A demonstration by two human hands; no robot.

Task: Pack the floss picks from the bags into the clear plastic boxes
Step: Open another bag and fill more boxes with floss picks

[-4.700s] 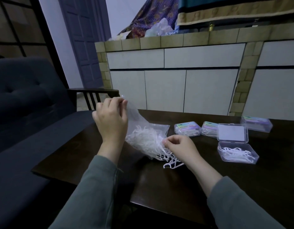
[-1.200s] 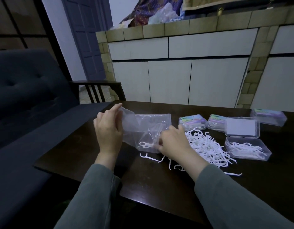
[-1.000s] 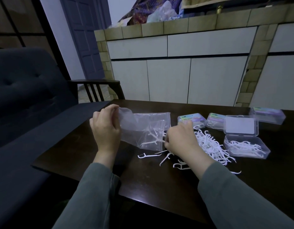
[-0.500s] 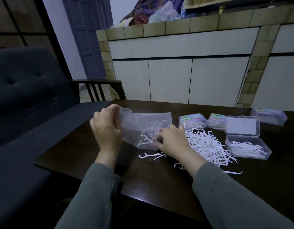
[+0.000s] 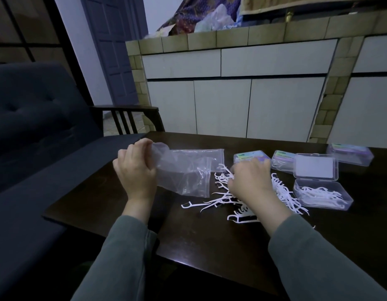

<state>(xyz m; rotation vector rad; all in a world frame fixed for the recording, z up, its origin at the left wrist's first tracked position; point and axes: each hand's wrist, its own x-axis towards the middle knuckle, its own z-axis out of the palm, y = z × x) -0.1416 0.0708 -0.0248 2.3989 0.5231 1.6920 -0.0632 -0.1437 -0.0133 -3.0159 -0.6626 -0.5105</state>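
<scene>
A: Setting?
B: Dark wooden table (image 5: 210,246), lower centre of the frame; white cabinet fronts behind it, dark sofa at left.

A: Item one, hands.
B: Left hand (image 5: 136,170), centre left: fingers curled round the closed end of the clear plastic bag (image 5: 186,170), holding it just above the table. Right hand (image 5: 250,179), centre right: palm down on the loose floss picks (image 5: 223,192). Fingers bent into the pile; whether they grip any, I cannot tell.

A: Item two, outward.
B: The bag looks empty, mouth toward the pile. Picks lie scattered on the table from the bag's mouth across to the open box (image 5: 322,196), right of centre.

A: Boxes?
B: The open box holds a thin layer of picks, its lid (image 5: 314,166) hinged back behind it. Three closed boxes along the far edge: one (image 5: 251,156) just beyond the right hand, one (image 5: 282,159) beside the lid, one (image 5: 349,153) at far right. Each appears filled.

A: Progress?
B: By my reading, about midway. Three boxes done, bag emptied. Remaining: gather the pile into the open box, then close it.
</scene>
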